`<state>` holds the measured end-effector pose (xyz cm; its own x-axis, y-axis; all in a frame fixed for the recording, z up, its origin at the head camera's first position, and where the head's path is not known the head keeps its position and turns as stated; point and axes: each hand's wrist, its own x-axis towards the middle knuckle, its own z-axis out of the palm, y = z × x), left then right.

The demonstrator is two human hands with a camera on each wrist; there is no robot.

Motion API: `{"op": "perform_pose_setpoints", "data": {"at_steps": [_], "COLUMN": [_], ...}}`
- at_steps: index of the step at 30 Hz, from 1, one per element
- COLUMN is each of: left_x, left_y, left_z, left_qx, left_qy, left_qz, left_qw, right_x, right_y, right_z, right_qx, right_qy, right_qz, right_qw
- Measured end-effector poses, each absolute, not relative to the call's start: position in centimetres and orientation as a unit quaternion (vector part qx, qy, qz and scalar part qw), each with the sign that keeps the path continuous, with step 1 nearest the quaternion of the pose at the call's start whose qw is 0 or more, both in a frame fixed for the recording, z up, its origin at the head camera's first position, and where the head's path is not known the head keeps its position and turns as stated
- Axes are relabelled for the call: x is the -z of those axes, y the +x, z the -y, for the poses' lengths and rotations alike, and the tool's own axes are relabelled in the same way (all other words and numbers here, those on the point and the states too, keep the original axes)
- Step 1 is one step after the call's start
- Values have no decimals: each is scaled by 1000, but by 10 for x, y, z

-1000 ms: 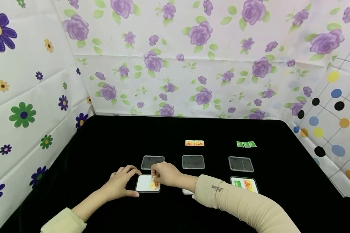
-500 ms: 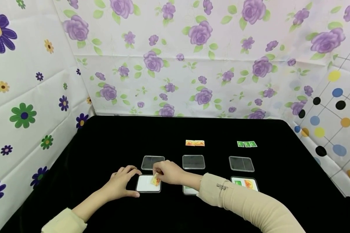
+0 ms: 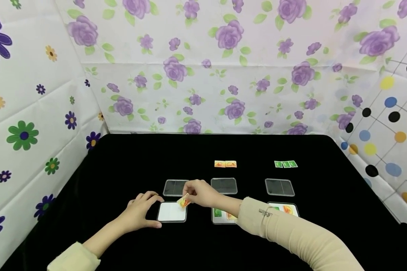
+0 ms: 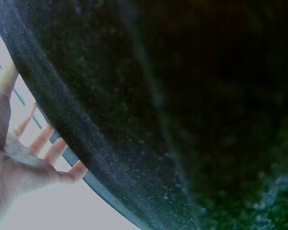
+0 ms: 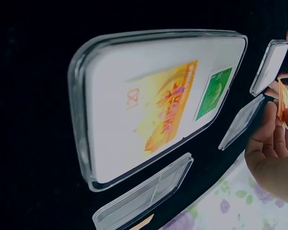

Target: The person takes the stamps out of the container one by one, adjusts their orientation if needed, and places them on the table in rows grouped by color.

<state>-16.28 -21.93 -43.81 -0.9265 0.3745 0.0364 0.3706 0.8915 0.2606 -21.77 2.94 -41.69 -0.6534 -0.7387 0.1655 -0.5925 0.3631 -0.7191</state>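
Note:
My right hand (image 3: 201, 192) pinches a small yellow-orange stamp (image 3: 183, 201) between thumb and fingertips, tilted over the right upper corner of a shallow clear case with a white insert (image 3: 169, 212). The insert's visible face is plain white. At that case's left side rests my left hand (image 3: 140, 212), thumb and fingers spread around its edge and holding nothing. In the right wrist view the pinched stamp (image 5: 287, 103) is seen nearly edge-on. Another case (image 5: 113, 110) there carries an orange stamp (image 5: 165, 108) marked 120 and a green stamp (image 5: 214, 94).
Behind the cases lie three clear lids (image 3: 224, 186), the left one partly covered by my right hand. Farther back are two orange stamps (image 3: 225, 164) and three green stamps (image 3: 286, 164). A right-hand case (image 3: 285, 208) is partly hidden by my sleeve. Patterned cloth walls surround the black table.
My right hand has drawn the orange stamp up and to the right, off the middle of the white insert. My left hand keeps its place. More of the middle case now shows.

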Motion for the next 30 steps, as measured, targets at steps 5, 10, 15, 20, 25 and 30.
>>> {"op": "perform_pose_setpoints", "data": {"at_steps": [5,10,15,20,25,30], "left_x": [439,438,440,440,441,440], "left_y": [-162,-163,-163,-163,-163,-163], "left_z": [221,221,220,220,220,220], "left_qx": [-133,-132,-133,-130,-133,-138], "left_qy": [195,197,197,196,196,196], "left_qz": [-972,-972,-971,-972,-972,-971], "left_qw": [3,2,2,1,1,-1], "right_x": [414,412,412,410,409,407], "right_y": [-219,-222,-225,-225,-228,-232], "right_z": [-33,-35,-36,-39,-46,-52], "right_qx": [412,428,444,440,421,419], "right_qy": [-395,-360,-324,-320,-337,-335], "right_qz": [-816,-823,-828,-834,-839,-842], "right_qw": [93,99,109,95,72,66]}}
